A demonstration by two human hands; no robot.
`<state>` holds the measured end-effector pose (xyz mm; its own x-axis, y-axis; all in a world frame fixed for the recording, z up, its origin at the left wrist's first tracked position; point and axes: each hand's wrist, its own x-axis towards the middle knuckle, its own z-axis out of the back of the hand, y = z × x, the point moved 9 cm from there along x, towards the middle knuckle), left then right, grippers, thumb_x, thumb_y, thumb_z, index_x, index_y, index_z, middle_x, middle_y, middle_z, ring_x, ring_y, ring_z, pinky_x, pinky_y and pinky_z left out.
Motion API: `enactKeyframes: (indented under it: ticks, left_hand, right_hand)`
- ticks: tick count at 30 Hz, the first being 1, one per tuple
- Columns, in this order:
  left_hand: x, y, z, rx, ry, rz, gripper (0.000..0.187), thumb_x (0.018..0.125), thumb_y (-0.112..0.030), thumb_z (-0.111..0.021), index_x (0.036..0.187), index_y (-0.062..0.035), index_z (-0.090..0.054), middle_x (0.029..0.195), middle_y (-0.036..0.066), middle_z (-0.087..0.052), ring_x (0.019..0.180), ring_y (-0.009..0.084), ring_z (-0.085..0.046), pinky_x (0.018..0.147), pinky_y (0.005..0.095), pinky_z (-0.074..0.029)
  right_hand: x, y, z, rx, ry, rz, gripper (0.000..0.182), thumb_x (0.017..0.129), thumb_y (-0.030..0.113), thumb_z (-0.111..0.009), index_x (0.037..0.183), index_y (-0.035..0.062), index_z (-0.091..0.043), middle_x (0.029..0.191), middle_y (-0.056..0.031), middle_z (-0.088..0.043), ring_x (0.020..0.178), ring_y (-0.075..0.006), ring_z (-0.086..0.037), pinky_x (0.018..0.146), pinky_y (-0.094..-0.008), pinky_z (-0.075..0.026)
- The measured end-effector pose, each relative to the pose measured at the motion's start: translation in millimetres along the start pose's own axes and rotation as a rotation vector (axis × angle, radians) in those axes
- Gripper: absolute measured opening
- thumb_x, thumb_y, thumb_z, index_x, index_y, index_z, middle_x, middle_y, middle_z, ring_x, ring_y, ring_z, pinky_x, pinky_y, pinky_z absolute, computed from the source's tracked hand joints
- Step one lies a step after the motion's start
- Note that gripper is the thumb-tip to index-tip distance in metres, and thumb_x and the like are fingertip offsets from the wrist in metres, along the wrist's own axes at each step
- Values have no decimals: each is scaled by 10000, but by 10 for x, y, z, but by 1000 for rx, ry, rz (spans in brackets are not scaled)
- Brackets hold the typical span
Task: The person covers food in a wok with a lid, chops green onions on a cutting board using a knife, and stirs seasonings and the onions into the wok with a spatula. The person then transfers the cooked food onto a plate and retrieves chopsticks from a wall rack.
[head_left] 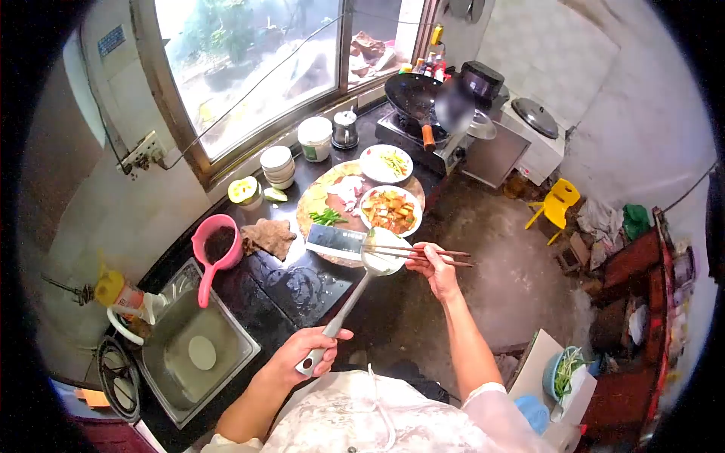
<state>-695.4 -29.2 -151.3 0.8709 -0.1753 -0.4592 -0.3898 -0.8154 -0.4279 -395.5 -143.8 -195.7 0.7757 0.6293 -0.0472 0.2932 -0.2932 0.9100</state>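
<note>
My left hand (308, 353) is wrapped round the grey handle of a ladle (350, 305), which reaches away from me. Its pale, rounded head is raised at the near edge of the round chopping board (308, 202). With my right hand (433, 272) I grip a pair of dark chopsticks (456, 257), their far ends crossing over the ladle head. A cleaver (334, 241) lies on the board beside it. Chopped green pepper (327, 217) and sliced pale meat (349, 192) sit farther back, near a bowl of diced orange-brown food (390, 210) and a bowl of green-yellow strips (393, 164).
A wok (414, 96) stands on the gas stove at the back right. On the left are a metal sink (177, 370), a pink dipper (217, 240) and a brown cloth (269, 238). Stacked bowls (277, 164) stand below the window. A yellow chair (559, 202) is on the floor.
</note>
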Motion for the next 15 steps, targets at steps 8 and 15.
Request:
enactKeyframes:
  ticks: [8, 15]
  left_hand:
    - [520, -116, -205, -86, -69, -34, 307, 928, -46, -491, 1206, 58, -572, 674, 56, -536, 448, 147, -494, 432, 251, -392]
    - [874, -70, -452, -131, -160, -137, 346, 946, -51, -458, 1257, 74, -543, 701, 54, -539, 455, 139, -476, 406, 270, -374]
  right_hand:
    - [1005, -82, 603, 90, 58, -1, 271, 1020, 236, -492, 1118, 6, -597, 1034, -144, -681, 881, -221, -692, 795, -348, -589]
    - [1440, 136, 824, 176, 121, -114, 321, 1036, 248, -439, 1141, -22, -578, 1021, -158, -672, 886, -240, -692, 802, -358, -589]
